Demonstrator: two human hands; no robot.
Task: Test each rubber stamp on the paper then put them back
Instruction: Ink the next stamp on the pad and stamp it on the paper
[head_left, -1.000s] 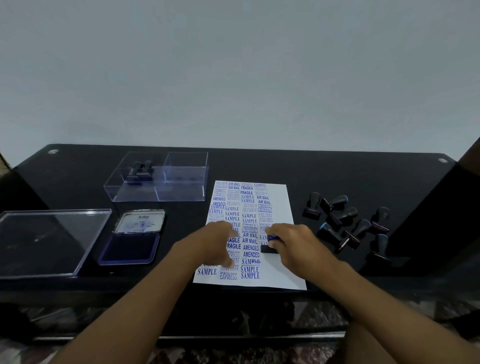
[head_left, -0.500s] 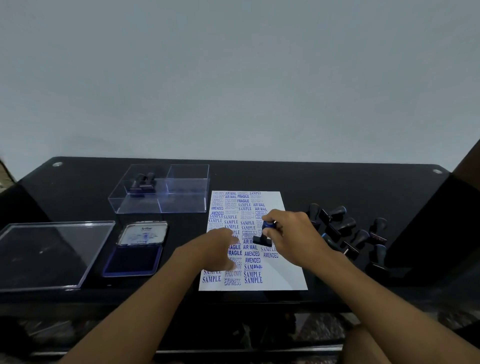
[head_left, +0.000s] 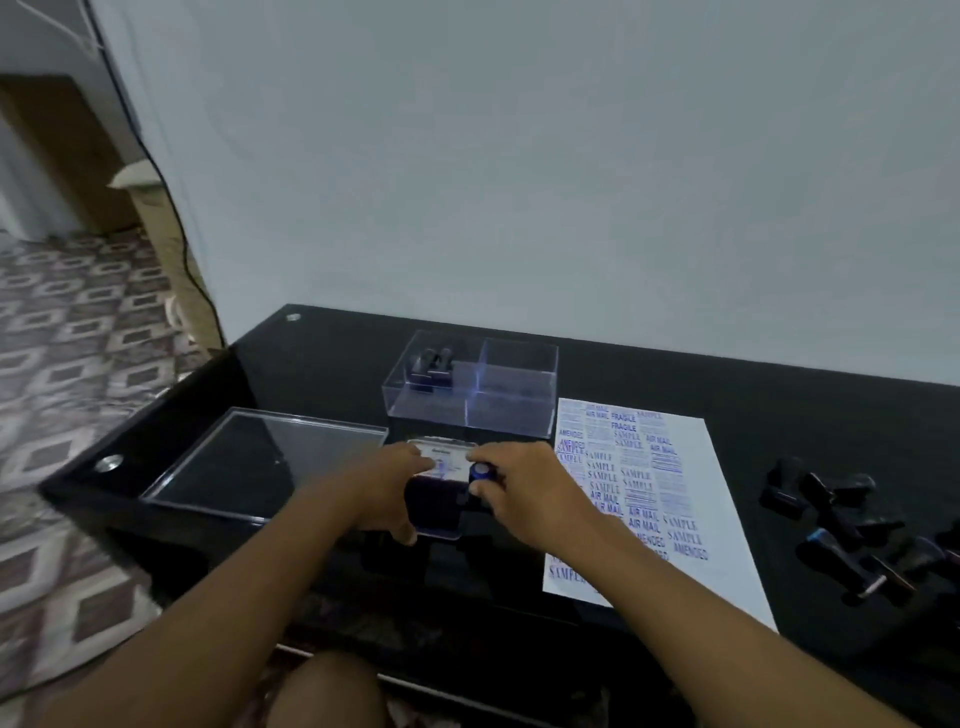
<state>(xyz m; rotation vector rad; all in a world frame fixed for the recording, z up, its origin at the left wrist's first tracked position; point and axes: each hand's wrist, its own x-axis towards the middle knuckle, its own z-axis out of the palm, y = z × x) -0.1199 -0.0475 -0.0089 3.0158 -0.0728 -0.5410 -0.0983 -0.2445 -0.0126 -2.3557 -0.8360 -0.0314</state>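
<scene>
Rubber stamp (head_left: 480, 475), blue top, is pinched in right hand (head_left: 524, 491) over the ink pad (head_left: 434, 506), left of the paper (head_left: 717, 499). Left hand (head_left: 387, 486) holds pad's edge w/ curled fingers.

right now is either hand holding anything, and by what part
The right hand grips a rubber stamp by its blue-topped handle, over the ink pad. The left hand holds the ink pad's left edge.

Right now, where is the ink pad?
In the head view the ink pad lies open at the table's near edge, between both hands, in front of the clear box, left of the stamped paper.
</scene>
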